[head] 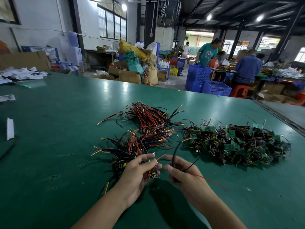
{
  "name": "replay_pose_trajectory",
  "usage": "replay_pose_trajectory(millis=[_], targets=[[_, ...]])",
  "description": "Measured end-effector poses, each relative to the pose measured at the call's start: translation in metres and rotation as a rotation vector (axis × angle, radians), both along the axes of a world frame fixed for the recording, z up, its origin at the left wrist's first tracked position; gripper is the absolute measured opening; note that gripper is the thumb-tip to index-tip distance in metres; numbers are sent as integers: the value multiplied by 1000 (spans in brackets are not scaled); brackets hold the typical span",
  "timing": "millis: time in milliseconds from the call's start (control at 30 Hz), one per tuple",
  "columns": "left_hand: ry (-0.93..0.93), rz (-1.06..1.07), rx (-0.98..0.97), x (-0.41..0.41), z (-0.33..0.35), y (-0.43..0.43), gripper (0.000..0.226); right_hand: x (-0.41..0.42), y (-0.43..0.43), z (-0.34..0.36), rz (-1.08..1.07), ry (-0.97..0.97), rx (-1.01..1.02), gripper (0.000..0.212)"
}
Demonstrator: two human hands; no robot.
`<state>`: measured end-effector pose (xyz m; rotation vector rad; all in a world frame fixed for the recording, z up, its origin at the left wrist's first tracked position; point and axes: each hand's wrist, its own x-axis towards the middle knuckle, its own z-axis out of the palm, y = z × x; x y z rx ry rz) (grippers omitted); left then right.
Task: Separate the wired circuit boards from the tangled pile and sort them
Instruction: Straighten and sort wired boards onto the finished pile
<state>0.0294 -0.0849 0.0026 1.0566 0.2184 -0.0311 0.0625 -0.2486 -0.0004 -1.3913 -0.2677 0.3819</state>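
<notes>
Bright ceiling lamps [124,7] glare on the table [66,113]; edges bend.

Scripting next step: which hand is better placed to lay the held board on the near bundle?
Left. The left hand already grips the board, and the bundle lies just beyond it; the right hand pinches only wires.

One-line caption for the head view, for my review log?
Left hand grips a wired circuit board, right hand pinches red and black wires, above a green table; tangled pile to the right.
</notes>
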Motion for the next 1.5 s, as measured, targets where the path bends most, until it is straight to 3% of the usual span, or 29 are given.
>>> replay_pose_trajectory(millis=[133,400,467,533,600,667,767,833,867,1000,1100,1233,1433,1500], targets=[[50,-56,-22,0,-1,1,26,3,1,-2,-48,60,17,31],[-99,47,187,-5,3,1,42,1,4,0,-156,60,112,27],[-183,81,269,-7,5,-1,46,1,6,-2,-197,138,139,22],[-257,80,342,-9,5,-3,48,-2,10,-3,-116,242,182,6],[-335,39,453,-10,3,-6,48,-5,12,-4,72,279,187,17],[-400,-15,603,-12,0,-7,44,-9,13,-5,156,228,121,22],[-412,-58,783,-14,-3,-8,36,-12,18,-10,27,159,47,19],[-416,-51,855,-14,-5,-9,33,-12,20,-14,-76,-23,-19,10],[-420,-49,870,-15,-5,-9,32,-11,21,-16,-106,-139,-82,19],[-425,-25,790,-15,-5,-6,31,-7,18,-15,-207,-224,-113,31],[-423,166,808,-13,-6,-6,16,-2,13,-12,-265,-247,-129,28],[-400,252,779,-11,-5,-6,3,-7,10,-4,-104,-162,-8,18],[-298,-216,460,-13,3,-11,35,-22,12,8,301,-74,-65,4],[-320,-360,416,-15,4,-10,45,-28,13,12,437,-4,-40,22]])
